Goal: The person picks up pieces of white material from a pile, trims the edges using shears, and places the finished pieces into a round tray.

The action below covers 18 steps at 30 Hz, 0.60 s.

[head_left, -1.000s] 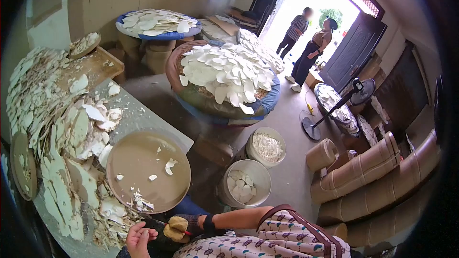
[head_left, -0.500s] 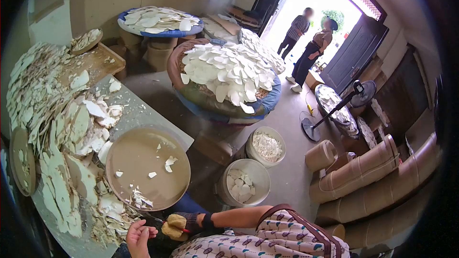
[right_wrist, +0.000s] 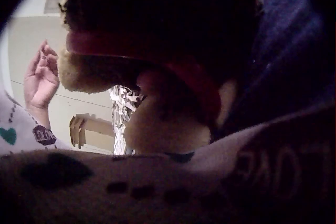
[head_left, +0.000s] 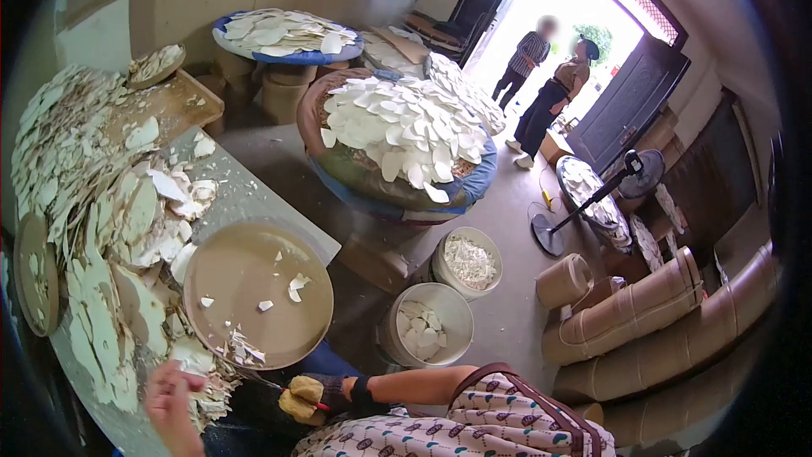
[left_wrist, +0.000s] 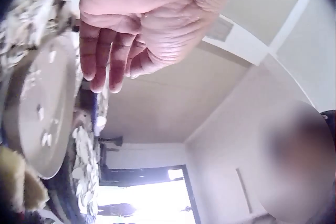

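My left hand [head_left: 173, 406] is raised over the near edge of the heap of dried white slices [head_left: 118, 271]. In the left wrist view its fingers hang loosely bent, and no held piece shows. Low in the middle of the head view, my right hand [head_left: 332, 389] grips scissors [head_left: 300, 398] with red handles padded in yellow sponge. Their thin blades point toward the round tan tray [head_left: 193, 313]. A few white chips and slivers [head_left: 245, 350] lie in that tray. The right wrist view is dark, and sponge and red handle hide most of the hand.
Two white buckets [head_left: 468, 322] holding white pieces stand right of the tray. Beyond them, a large round padded basket [head_left: 338, 182] bears a heap of white slices. A fan [head_left: 548, 237] stands on the floor. Two people [head_left: 554, 101] stand by the bright doorway. Cardboard drums [head_left: 626, 305] lie at right.
My left hand has moved left and slightly up, away from the scissors and over the heap. My right hand and the scissors stay nearly in place; the head view has shifted slightly.
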{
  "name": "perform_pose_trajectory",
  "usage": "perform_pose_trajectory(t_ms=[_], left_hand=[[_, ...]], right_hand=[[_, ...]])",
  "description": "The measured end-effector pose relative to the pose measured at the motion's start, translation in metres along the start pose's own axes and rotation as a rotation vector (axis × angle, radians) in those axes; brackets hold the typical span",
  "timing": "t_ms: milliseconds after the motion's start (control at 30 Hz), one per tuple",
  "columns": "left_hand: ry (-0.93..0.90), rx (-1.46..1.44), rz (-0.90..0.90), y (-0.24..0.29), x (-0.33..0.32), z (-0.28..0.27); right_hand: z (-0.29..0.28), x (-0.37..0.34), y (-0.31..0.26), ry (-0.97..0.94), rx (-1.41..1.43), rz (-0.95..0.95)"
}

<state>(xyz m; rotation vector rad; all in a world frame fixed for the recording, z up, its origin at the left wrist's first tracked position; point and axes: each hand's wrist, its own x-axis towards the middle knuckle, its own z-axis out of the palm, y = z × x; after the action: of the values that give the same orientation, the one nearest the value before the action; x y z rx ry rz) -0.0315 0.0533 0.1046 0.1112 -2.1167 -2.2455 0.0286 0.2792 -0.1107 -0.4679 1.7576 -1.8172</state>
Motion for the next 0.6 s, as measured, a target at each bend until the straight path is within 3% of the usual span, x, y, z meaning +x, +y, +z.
perform_pose_trajectory(t_ms=[133, 200, 267, 300, 433, 600], left_hand=[[-0.032, 0.069, 0.401, 0.085, 0.013, -0.011], [-0.227, 0.086, 0.662, 0.125, 0.014, -0.012], [-0.097, 0.127, 0.712, 0.143, 0.012, -0.028], [-0.032, 0.147, 0.735, 0.150, 0.013, -0.030], [-0.294, 0.083, 1.078, 0.198, 0.015, 0.018], [-0.387, 0.226, 1.186, 0.203, 0.013, 0.043]], right_hand=[[-0.001, 0.003, 0.011, -0.067, 0.230, 0.015], [-0.003, 0.005, 0.015, -0.095, 0.287, 0.010], [-0.001, 0.002, 0.012, -0.010, 0.092, -0.045], [0.000, 0.000, -0.017, 0.015, 0.025, -0.071], [-0.005, 0.000, -0.010, 0.003, -0.031, 0.016], [-0.003, -0.010, -0.019, 0.067, -0.225, -0.067]])
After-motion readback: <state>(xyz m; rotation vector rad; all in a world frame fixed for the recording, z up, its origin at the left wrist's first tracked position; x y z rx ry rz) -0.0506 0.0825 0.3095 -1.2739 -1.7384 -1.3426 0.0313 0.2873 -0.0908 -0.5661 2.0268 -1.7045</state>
